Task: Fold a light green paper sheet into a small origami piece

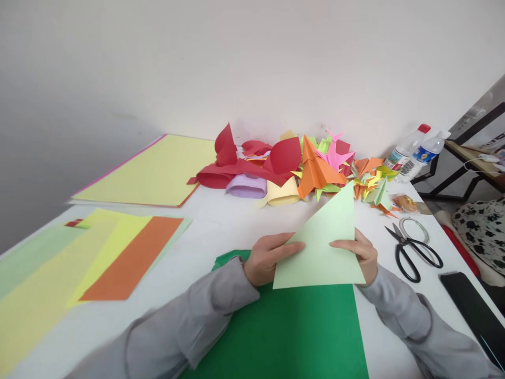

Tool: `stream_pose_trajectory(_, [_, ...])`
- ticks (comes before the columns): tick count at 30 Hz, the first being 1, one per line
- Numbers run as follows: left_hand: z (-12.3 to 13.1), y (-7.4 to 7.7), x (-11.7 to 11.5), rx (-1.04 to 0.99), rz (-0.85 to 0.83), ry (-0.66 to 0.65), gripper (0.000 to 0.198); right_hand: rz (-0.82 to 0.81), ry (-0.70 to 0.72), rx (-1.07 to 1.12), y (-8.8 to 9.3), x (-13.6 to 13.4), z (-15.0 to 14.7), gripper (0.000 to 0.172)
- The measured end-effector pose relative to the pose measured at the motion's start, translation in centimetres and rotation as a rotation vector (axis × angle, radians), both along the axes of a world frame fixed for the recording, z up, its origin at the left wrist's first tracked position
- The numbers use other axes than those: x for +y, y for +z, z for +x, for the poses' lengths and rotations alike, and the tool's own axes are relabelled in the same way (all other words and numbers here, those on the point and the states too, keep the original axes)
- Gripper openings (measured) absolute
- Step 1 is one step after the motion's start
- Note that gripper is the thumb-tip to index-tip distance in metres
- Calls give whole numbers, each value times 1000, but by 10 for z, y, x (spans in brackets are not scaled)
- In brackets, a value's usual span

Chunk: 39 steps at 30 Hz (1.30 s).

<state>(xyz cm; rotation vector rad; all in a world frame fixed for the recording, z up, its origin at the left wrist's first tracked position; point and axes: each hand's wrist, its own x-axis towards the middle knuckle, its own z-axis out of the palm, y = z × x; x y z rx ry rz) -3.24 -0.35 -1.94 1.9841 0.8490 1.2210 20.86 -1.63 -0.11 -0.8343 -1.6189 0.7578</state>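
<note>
A pale green sheet of paper (321,258), with a slanted upper left edge that rises to a point, is held up between both hands. My left hand (270,255) grips its left side, fingers laid over the front. On the right side my right hand (365,255) pinches it, one finger across the front and the rest behind. Below the paper lies a dark green sheet (300,331) on the table. Whether the pale green paper is folded double cannot be made out.
Scissors (410,247), a tape roll (413,230) and a black phone (473,316) lie at right. Folded paper planes (315,171) and red paper shapes (221,171) pile against the wall, beside two bottles (424,156). Coloured strips (134,258) and a yellow sheet stack (158,168) lie left.
</note>
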Motion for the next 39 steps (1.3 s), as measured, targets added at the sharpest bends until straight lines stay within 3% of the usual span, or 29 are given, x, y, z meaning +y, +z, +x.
stream_pose_trajectory(7, [3,1,5,-105,-3,37,25,-131,-41,69,-8,-3,-3,14])
stream_pose_trajectory(17, [13,11,1,-150,6,195,11,-354,-163,251,-14,2,-11,6])
stream_pose_trajectory(25, [22,21,2,-308,-437,132,17,-450,-235,307,-22,6,-8,13])
stream_pose_trajectory(32, [27,18,6,-485,-613,149,22,-427,-280,281,-14,5,-12,16])
stream_pose_trajectory(36, [28,15,5,-534,-632,172,24,-406,-266,372,-11,5,-15,32])
stream_pose_trajectory(39, [28,12,4,-544,-536,179,33,-376,-244,419,-7,6,-18,63])
